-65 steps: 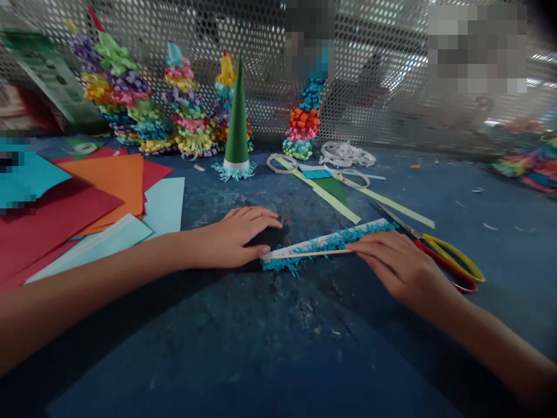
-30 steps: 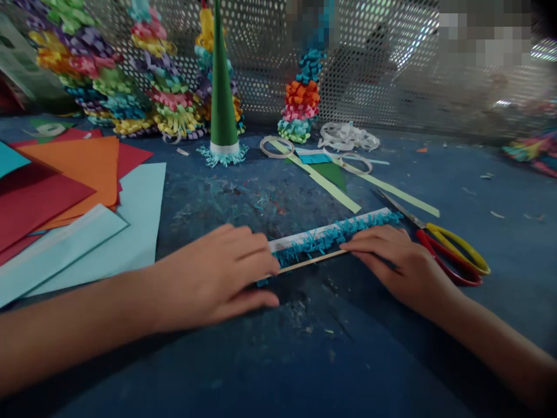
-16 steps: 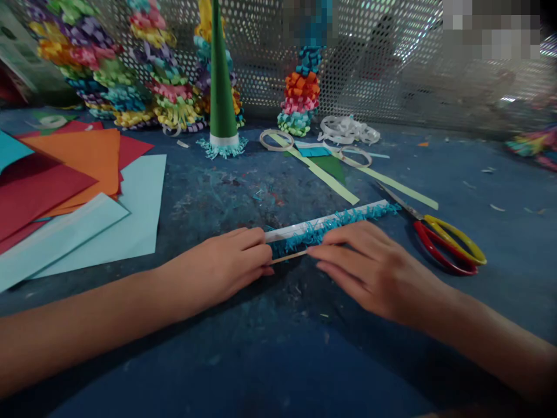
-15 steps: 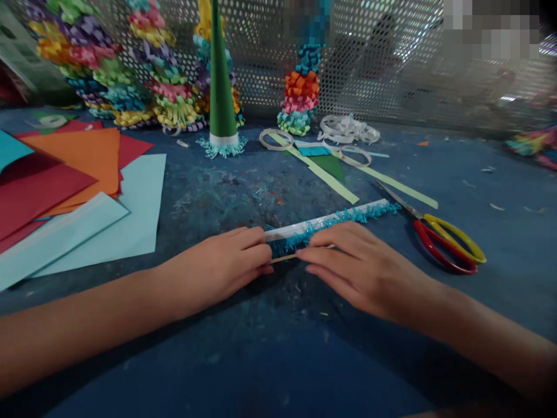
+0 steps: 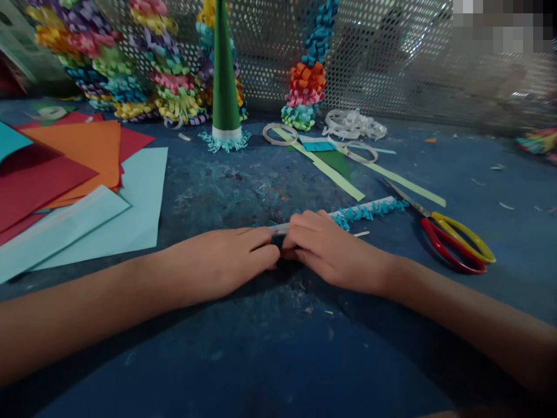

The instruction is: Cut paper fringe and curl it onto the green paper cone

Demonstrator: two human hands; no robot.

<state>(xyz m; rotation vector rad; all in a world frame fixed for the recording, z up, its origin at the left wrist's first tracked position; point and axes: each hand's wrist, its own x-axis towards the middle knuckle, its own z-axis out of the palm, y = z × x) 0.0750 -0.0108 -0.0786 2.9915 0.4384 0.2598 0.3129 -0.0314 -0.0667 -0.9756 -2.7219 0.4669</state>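
Observation:
A blue fringed paper strip (image 5: 359, 216) with a white band along its far edge lies slantwise on the table. My left hand (image 5: 230, 255) is closed on the strip's left end, its fingertips pinched together. Close beside it, my right hand (image 5: 328, 249) is closed too, fingers curled over the strip. From behind the right hand pokes the tip of a thin pale stick (image 5: 362, 234); the hands hide the rest of it. Scissors (image 5: 456, 241) with one red and one yellow handle lie right of the strip, blades pointing up and left.
Coloured paper sheets (image 5: 141, 203) are piled at the left. A green paper cone (image 5: 226, 87) with a fringed base stands behind. Pale green strips (image 5: 339, 180), tape rings (image 5: 281, 134) and white scraps (image 5: 354, 123) lie farther back. Curled-paper decorations (image 5: 307, 87) stand along a perforated metal panel (image 5: 265, 64).
My right hand has moved left, up against my left hand, and its fingers now curl over the strip. The stick between the hands is now covered. The view has shifted slightly.

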